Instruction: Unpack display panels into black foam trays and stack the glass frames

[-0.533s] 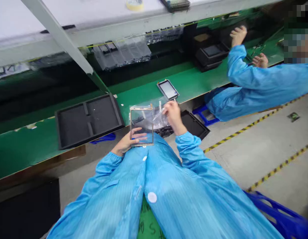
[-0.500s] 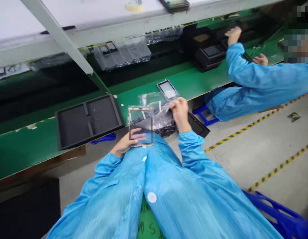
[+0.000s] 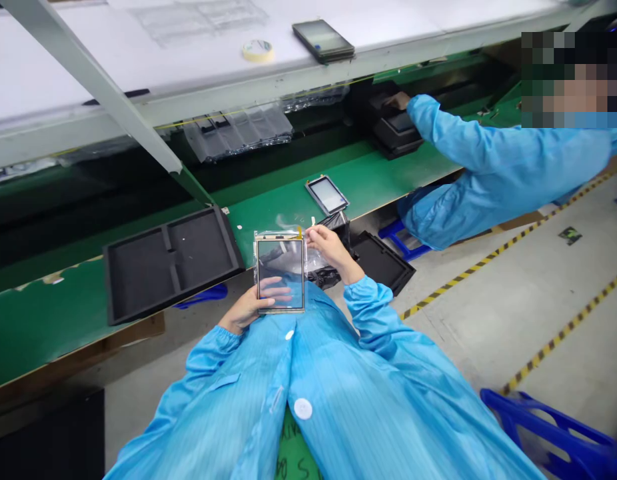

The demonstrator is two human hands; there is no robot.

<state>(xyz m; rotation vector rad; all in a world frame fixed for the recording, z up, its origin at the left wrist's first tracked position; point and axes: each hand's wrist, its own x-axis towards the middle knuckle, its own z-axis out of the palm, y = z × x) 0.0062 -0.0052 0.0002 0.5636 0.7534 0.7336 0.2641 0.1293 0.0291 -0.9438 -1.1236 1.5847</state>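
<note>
My left hand [image 3: 248,305] is closed on the lower left edge of a clear glass touch panel [image 3: 280,267] with a thin dark border, its fingers showing through from behind. A yellow tab [image 3: 300,233] sits at the panel's top right corner. Right beside that corner, my right hand [image 3: 329,248] has thumb and forefinger pinched together; what they grip is too small to make out. Beneath the right hand, a black plastic bag [image 3: 340,228] with crumpled clear film hangs at the bench edge. A framed panel with a pale screen [image 3: 327,195] lies on the green bench just beyond.
A black divided tray [image 3: 143,273] overhangs the green bench [image 3: 258,217] at left. Another black tray [image 3: 383,263] is lower right of the bag. A co-worker's sleeve [image 3: 453,133] reaches toward stacked black trays [image 3: 396,137]. Tape [image 3: 258,51] and stacked panels [image 3: 322,40] sit on the upper shelf.
My right hand has moved left and down, from holding clear film out to the right, to the panel's top right corner. The co-worker's arm has swung left to the black trays.
</note>
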